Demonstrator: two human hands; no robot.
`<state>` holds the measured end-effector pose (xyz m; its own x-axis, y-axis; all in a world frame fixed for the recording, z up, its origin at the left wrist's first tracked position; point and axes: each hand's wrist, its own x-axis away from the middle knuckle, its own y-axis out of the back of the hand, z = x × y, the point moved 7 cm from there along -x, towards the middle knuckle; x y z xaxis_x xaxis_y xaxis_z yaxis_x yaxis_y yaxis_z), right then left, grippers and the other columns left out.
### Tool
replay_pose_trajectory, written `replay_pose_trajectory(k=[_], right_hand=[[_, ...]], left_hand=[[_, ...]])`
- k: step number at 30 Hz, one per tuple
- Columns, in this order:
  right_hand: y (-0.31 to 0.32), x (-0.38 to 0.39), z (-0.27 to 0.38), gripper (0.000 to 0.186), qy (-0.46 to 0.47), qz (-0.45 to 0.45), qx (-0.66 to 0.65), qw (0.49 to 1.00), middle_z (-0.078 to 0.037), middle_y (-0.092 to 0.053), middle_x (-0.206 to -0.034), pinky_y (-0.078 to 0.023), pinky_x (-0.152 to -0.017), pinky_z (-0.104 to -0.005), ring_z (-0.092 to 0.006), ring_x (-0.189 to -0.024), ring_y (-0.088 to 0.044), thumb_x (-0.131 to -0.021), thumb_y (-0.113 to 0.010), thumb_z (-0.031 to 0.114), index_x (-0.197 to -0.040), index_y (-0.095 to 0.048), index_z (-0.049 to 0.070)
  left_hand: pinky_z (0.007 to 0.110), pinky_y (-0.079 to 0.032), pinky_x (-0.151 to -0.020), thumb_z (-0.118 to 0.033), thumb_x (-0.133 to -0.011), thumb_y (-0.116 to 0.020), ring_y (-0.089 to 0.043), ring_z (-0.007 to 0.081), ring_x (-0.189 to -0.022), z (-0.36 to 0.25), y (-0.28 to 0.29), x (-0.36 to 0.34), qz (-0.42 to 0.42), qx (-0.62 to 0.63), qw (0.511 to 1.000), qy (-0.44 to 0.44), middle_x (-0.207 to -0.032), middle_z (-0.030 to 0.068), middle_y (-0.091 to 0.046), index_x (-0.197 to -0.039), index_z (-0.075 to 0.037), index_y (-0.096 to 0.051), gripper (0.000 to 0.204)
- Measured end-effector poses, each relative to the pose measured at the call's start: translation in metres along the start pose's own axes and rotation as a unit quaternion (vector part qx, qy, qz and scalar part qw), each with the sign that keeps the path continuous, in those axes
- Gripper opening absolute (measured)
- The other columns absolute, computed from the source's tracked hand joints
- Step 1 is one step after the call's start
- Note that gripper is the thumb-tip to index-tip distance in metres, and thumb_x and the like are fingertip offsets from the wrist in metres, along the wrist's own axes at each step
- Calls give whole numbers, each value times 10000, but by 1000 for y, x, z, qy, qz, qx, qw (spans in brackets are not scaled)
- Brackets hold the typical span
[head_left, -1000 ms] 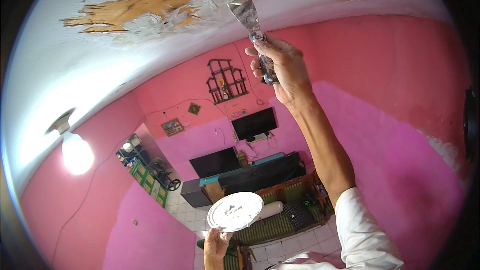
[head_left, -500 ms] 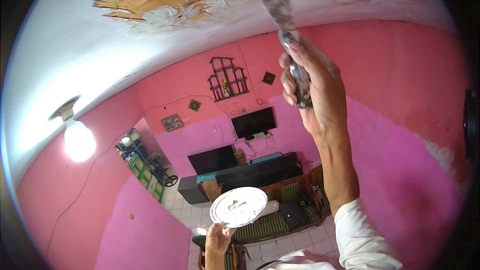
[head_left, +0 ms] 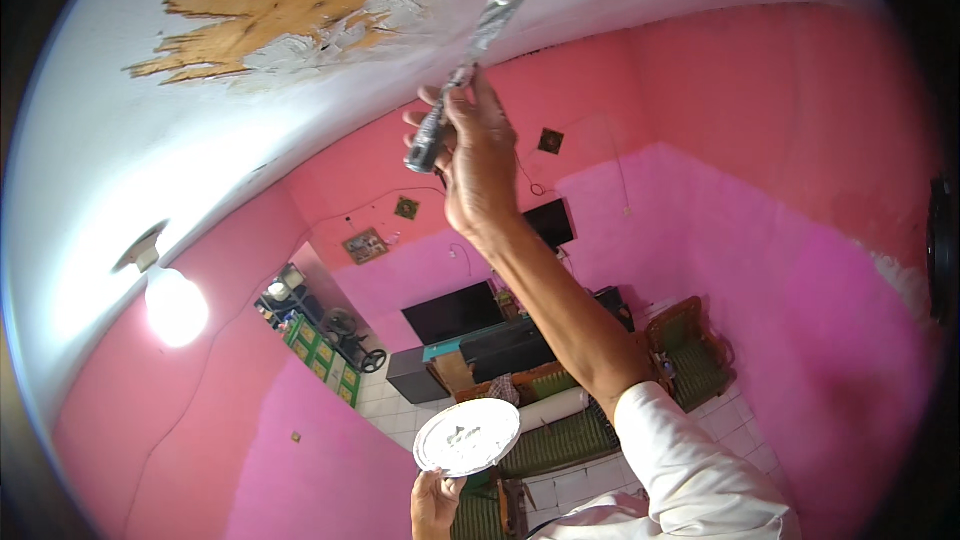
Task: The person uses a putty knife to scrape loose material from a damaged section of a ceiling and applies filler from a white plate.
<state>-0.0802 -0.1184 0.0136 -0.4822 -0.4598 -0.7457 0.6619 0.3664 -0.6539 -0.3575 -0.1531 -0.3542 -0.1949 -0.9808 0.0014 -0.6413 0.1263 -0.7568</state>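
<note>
My right hand [head_left: 480, 135] is raised close below the ceiling, its fingers wrapped around the dark handle of a putty knife [head_left: 493, 26]. The knife's metal blade points up and to the right, with whitish smears on it. To the left of the blade, the white ceiling [head_left: 230, 110] has a jagged peeled patch of bare wood [head_left: 285, 5], with whitish filler along its lower right edge. Lower down, my left hand [head_left: 434, 502] grips the near rim of a round white plate or lid [head_left: 490, 430], which carries grey-white smears in its middle.
A lit bulb [head_left: 177, 308] hangs from the ceiling at the left. Far below are a green striped sofa [head_left: 555, 448], an armchair [head_left: 690, 355], a television [head_left: 450, 312] and a dark speaker box [head_left: 415, 377]. Pink walls [head_left: 740, 90] enclose the room.
My right hand has swung left with the putty knife, and the blade now tilts right instead of left. The view has shifted slightly. The plate stays in my left hand.
</note>
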Motion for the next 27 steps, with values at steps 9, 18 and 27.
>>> replay_pose_trajectory(k=[9,18,27], right_hand=[[-29,-24,-49,610,58,-41,-36,997,-151,-556,-1064,-529,-715,-313,-219,-893,-611,-890,-559,211,-1387,-239,59],[-77,-36,-40,582,184,-75,135,971,-162,-615,-908,-465,-519,-206,-110,-669,-582,-895,-540,166,-1361,-255,-33],[18,19,-16,299,-48,-19,3,999,-133,-591,-803,-464,-424,-267,-135,-492,-542,-910,-408,149,-1156,-474,-7]], left_hand=[[408,-413,-962,-40,-803,-509,-478,287,-1124,-1,36,12,-94,-14,995,15,-1202,171,-504,-1230,64,-403,452],[434,-426,-928,-27,-788,-493,-505,296,-1077,-1,45,8,-65,3,998,-4,-1158,164,-539,-1190,60,-441,414],[439,-400,-959,-46,-792,-507,-506,300,-1081,6,44,-1,-73,-21,996,37,-1176,160,-531,-1238,49,-404,468]])
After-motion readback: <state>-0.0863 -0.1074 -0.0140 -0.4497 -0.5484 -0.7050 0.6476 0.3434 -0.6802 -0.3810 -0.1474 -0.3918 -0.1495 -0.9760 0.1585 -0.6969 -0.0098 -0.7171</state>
